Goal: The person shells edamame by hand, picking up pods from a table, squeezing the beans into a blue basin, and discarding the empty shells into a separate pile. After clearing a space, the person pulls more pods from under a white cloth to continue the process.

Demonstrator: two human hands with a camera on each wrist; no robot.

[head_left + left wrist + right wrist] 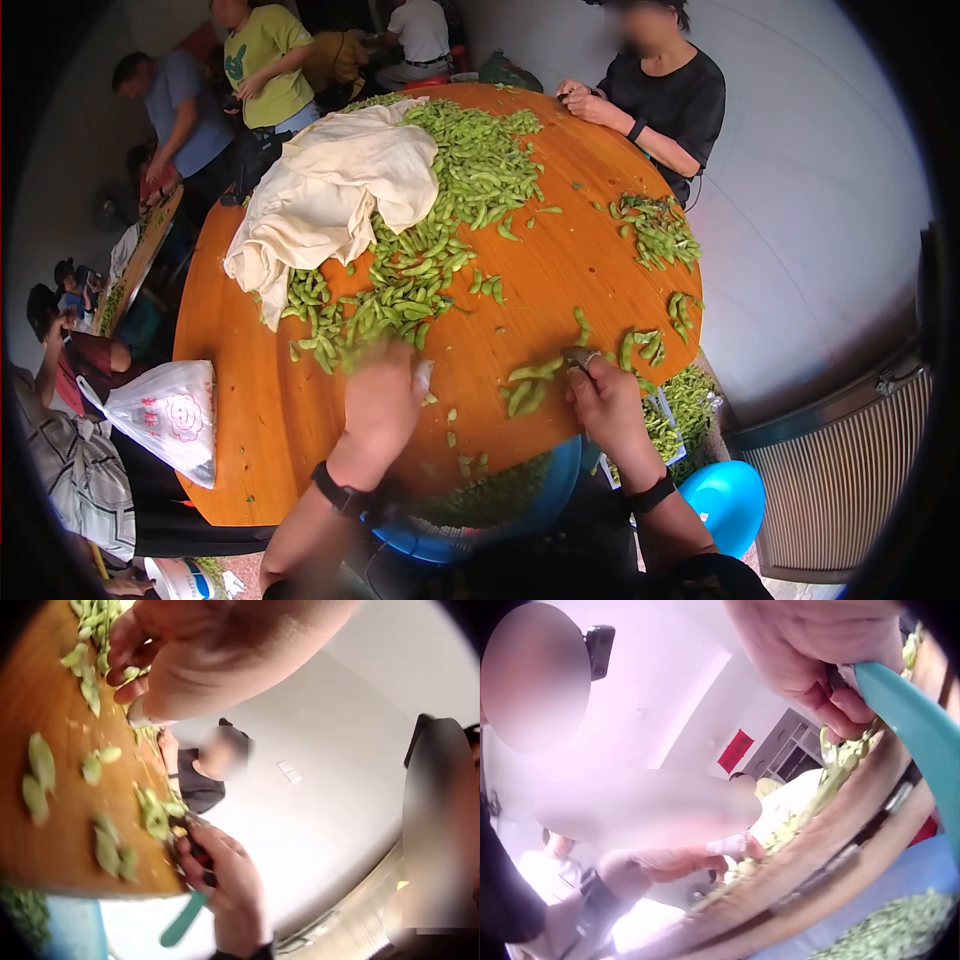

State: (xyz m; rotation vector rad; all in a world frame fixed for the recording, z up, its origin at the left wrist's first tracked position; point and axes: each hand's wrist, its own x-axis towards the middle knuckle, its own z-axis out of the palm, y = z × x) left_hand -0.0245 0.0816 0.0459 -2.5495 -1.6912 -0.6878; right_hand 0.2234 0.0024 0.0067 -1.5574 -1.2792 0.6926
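My left hand (385, 395) reaches over the near edge of a heap of green edamame pods (410, 300), blurred in the head view. In the left wrist view its fingers (127, 649) are loosely bent beside the pods, and a white wrap (142, 716) covers part of one digit. My right hand (610, 400) grips a small hand tool with a dark metal tip (580, 356) and a curved teal handle (907, 712); its exact kind is partly hidden. Loose pods (525, 396) lie just left of that tip.
The round wooden table (590, 280) carries a cream cloth (320, 190), another pod pile (660, 232) and a plastic bag (175, 420). Below its front edge sits a blue basin (568, 480) of pods. A person in black (665, 105) sits across; others are farther back.
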